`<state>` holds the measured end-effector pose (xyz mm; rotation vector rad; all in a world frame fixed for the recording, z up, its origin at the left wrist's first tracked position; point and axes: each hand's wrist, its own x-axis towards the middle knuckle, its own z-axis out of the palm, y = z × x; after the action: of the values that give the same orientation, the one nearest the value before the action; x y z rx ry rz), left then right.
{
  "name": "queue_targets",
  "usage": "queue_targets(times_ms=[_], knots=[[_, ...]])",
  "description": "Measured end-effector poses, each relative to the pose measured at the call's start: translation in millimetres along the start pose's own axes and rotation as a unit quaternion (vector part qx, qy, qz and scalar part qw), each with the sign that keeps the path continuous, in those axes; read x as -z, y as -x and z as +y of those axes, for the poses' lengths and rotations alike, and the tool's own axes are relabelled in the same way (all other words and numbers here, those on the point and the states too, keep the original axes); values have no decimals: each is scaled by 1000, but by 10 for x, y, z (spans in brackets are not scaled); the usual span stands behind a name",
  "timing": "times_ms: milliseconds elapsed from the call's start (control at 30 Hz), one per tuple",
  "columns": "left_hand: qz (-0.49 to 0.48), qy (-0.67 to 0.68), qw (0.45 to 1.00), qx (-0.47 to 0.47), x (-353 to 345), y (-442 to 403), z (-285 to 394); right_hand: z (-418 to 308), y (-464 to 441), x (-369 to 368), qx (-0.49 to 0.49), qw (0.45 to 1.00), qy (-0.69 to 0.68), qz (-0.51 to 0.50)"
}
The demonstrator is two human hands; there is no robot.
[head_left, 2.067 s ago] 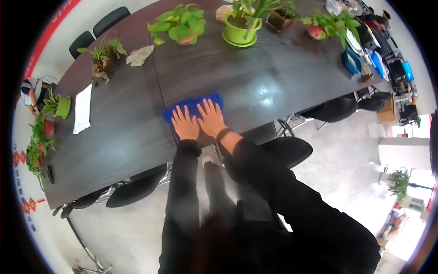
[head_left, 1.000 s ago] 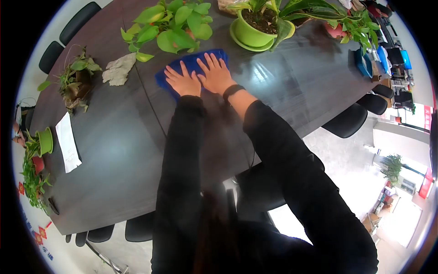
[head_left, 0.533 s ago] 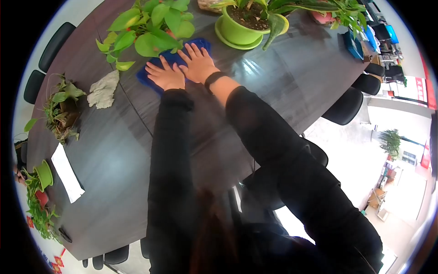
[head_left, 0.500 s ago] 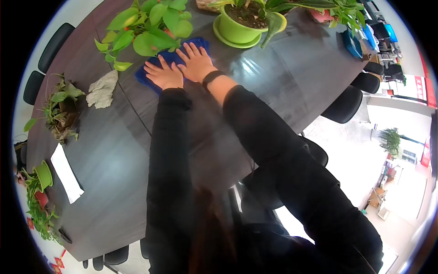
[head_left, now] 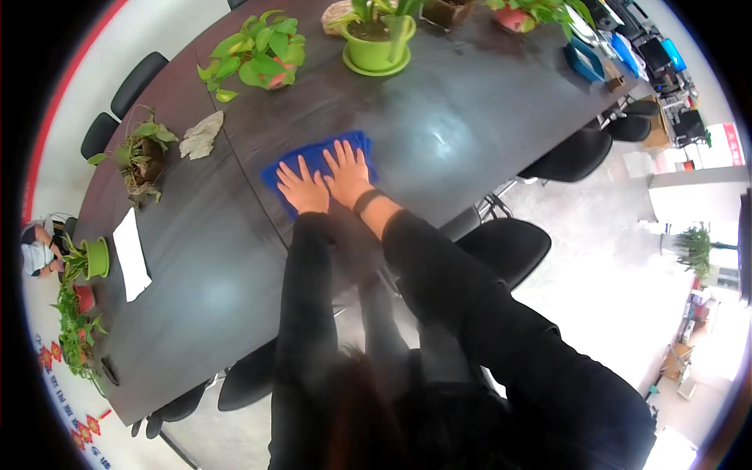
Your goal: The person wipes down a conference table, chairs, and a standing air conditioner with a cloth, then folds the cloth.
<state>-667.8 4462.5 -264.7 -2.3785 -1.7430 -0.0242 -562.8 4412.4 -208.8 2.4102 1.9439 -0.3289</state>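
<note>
A folded blue cloth lies on the dark wooden table, right of a seam in its top. Both palms press flat on it. My left hand has its fingers spread over the cloth's left part. Beside it, my right hand also lies with fingers stretched apart, a dark band around its wrist. The two thumbs are close together. Beyond the cloth stand a leafy plant and a green flowerpot on its saucer.
To the left are a crumpled grey piece, a wilted plant, a white sheet and a small green pot. A blue tray sits at far right. Black chairs line the edge. Someone's arm shows far left.
Both hands have drawn the blue cloth back toward me, away from the plants, staying flat on it. The camera view has shifted too, showing more floor and chairs.
</note>
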Motion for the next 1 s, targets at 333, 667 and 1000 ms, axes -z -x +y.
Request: queue_targets(times_ms=[333, 667, 1000], knots=[[-42, 50, 996, -53, 535, 1862, 693, 653, 2060, -177, -2, 999, -25, 25], [-110, 52, 987, -109, 694, 1597, 961, 1238, 1824, -53, -15, 995, -84, 58], [47, 164, 967, -187, 277, -254, 1559, 1874, 184, 80, -115, 987, -29, 112]])
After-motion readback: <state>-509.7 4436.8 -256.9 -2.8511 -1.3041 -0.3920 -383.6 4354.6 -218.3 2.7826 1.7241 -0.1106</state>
